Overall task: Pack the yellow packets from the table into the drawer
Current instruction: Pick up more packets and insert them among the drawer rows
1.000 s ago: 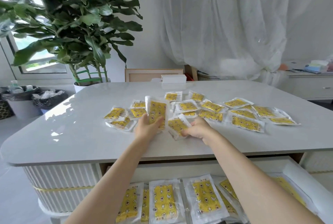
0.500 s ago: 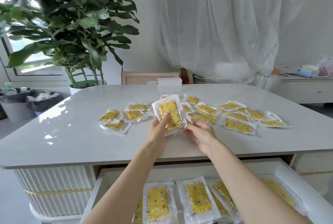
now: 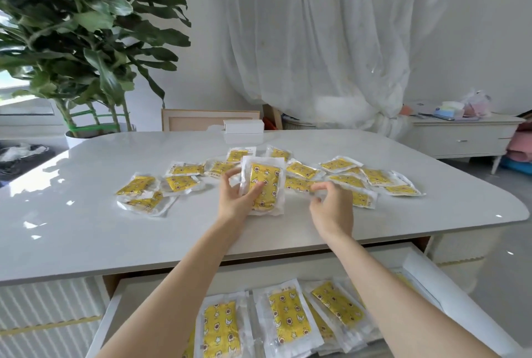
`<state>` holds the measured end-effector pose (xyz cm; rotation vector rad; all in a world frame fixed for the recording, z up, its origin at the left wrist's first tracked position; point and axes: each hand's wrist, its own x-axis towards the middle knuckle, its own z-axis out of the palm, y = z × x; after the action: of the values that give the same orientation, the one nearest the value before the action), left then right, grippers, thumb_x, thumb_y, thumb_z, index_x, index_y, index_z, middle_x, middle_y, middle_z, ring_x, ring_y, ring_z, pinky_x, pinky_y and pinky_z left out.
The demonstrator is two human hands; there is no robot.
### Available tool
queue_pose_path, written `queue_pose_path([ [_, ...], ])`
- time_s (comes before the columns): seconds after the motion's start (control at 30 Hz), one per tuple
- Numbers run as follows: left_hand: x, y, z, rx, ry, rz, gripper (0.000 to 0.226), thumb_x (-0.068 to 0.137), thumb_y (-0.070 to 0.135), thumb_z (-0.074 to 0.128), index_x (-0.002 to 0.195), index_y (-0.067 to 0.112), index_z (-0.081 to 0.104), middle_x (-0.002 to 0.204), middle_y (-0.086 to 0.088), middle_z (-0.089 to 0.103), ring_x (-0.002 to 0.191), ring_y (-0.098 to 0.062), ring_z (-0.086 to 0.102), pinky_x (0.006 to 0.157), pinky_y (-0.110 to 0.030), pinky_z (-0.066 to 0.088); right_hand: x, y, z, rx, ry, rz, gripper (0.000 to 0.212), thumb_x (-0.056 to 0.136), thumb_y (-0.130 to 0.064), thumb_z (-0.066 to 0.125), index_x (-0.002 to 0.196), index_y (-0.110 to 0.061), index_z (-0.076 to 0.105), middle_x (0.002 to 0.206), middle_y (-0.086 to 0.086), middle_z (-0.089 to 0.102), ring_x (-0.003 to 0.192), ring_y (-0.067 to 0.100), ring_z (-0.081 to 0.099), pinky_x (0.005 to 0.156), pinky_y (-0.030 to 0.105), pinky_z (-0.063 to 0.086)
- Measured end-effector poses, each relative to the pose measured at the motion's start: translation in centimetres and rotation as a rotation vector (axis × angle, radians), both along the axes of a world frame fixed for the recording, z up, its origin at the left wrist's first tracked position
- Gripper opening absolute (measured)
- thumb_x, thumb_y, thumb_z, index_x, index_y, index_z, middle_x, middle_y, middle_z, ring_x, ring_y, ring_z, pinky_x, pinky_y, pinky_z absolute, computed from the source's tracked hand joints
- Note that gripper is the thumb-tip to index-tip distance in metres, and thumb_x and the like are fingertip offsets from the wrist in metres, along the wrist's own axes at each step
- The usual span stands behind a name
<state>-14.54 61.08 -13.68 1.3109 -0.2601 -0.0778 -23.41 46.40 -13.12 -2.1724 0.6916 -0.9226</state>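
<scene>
Several yellow packets in clear wrappers [image 3: 302, 170] lie scattered across the middle of the white table [image 3: 86, 228]. My left hand [image 3: 234, 201] holds a small stack of yellow packets [image 3: 266, 182] upright above the table, thumb across the front. My right hand [image 3: 331, 205] hovers just right of the stack with its fingers spread and nothing in it. Below the table's front edge the drawer [image 3: 426, 280] stands pulled out, with several yellow packets [image 3: 288, 317] lying flat inside, partly hidden by my forearms.
A white box [image 3: 243, 126] sits at the table's far edge, with a chair back [image 3: 195, 120] behind it. A large potted plant [image 3: 86, 41] stands at the back left, a bin [image 3: 23, 156] beside it. A white sideboard [image 3: 460, 136] stands at the right.
My right hand has let go of the stack and moved right, fingers spread. My left hand keeps the stack, now held more upright. The camera view has tilted up slightly.
</scene>
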Motion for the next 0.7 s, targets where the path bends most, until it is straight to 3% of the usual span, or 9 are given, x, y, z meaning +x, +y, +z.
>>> queue_pose_path([
  [0.07, 0.4, -0.2, -0.3, 0.075, -0.033, 0.008, 0.049, 0.079, 0.018, 0.076, 0.12, 0.013, 0.049, 0.103, -0.01, 0.068, 0.086, -0.018, 0.069, 0.071, -0.028, 0.058, 0.0, -2.6, -0.9, -0.322, 0.16, -0.162, 0.029, 0.088, -0.014, 0.052, 0.116, -0.019, 0.059, 0.123, 0.001, 0.056, 0.123, 0.023, 0.04, 0.095, 0.032, 0.037],
  [0.1, 0.4, -0.2, -0.4, 0.147, -0.069, -0.003, 0.043, 0.079, 0.022, 0.076, 0.115, 0.008, 0.056, 0.103, -0.012, 0.069, 0.089, -0.022, 0.069, 0.077, -0.034, 0.058, 0.1, -3.6, -1.3, -0.386, 0.279, -0.189, 0.034, 0.09, -0.021, 0.05, 0.124, -0.019, 0.055, 0.133, 0.002, 0.051, 0.13, 0.025, 0.034, 0.105, 0.035, 0.03],
  [0.2, 0.2, -0.1, -0.6, 0.198, -0.143, -0.052, 0.013, 0.084, 0.019, 0.07, 0.092, 0.009, 0.066, 0.086, -0.008, 0.071, 0.075, -0.018, 0.067, 0.068, -0.027, 0.056, 0.3, -5.4, -1.6, -0.312, 0.56, -0.156, 0.051, 0.095, -0.043, 0.036, 0.141, -0.022, 0.041, 0.149, 0.004, 0.036, 0.142, 0.027, 0.022, 0.114, 0.049, 0.014],
  [0.27, 0.0, -0.1, -0.4, 0.173, -0.157, -0.086, 0.015, 0.086, 0.018, 0.067, 0.096, 0.007, 0.065, 0.088, -0.006, 0.07, 0.076, -0.015, 0.067, 0.067, -0.023, 0.055, 0.1, -5.4, -1.2, -0.314, 0.635, -0.114, 0.054, 0.096, -0.047, 0.029, 0.144, -0.025, 0.038, 0.149, 0.006, 0.035, 0.14, 0.026, 0.025, 0.113, 0.05, 0.017],
  [0.4, 0.4, -0.1, -0.6, 0.147, -0.146, -0.011, 0.01, 0.087, 0.021, 0.067, 0.09, 0.015, 0.061, 0.09, -0.007, 0.068, 0.083, -0.02, 0.065, 0.078, -0.035, 0.054, -0.4, -3.2, 0.8, -0.342, 0.584, -0.011, 0.045, 0.097, -0.04, 0.027, 0.123, -0.021, 0.059, 0.136, 0.007, 0.044, 0.129, 0.028, 0.034, 0.1, 0.044, 0.033],
  [0.53, 0.0, 0.3, -0.8, 0.134, -0.166, 0.076, 0.031, 0.082, 0.031, 0.07, 0.1, 0.01, 0.056, 0.095, -0.004, 0.061, 0.087, -0.015, 0.057, 0.085, -0.037, 0.047, -0.1, -0.8, 2.2, -0.277, 0.525, 0.093, 0.027, 0.091, -0.035, 0.043, 0.088, -0.02, 0.065, 0.113, 0.007, 0.058, 0.12, 0.031, 0.046, 0.09, 0.036, 0.043],
  [0.6, 0.0, 0.4, -0.9, 0.14, -0.156, 0.115, 0.042, 0.083, 0.035, 0.068, 0.106, 0.005, 0.052, 0.098, -0.002, 0.056, 0.089, -0.013, 0.051, 0.085, -0.035, 0.044, 0.0, -0.6, 2.2, -0.182, 0.562, 0.108, 0.023, 0.085, -0.042, 0.057, 0.102, -0.027, 0.065, 0.127, 0.004, 0.05, 0.128, 0.031, 0.035, 0.093, 0.037, 0.039],
  [0.7, -0.5, 0.5, -0.6, 0.162, -0.156, 0.118, 0.025, 0.089, 0.027, 0.063, 0.101, 0.01, 0.049, 0.099, -0.003, 0.053, 0.094, -0.017, 0.048, 0.077, -0.028, 0.041, 0.5, -1.1, 1.9, 0.039, 0.589, 0.137, 0.067, 0.076, -0.05, 0.071, 0.132, -0.025, 0.045, 0.141, 0.003, 0.043, 0.132, 0.03, 0.035, 0.101, 0.038, 0.037],
])
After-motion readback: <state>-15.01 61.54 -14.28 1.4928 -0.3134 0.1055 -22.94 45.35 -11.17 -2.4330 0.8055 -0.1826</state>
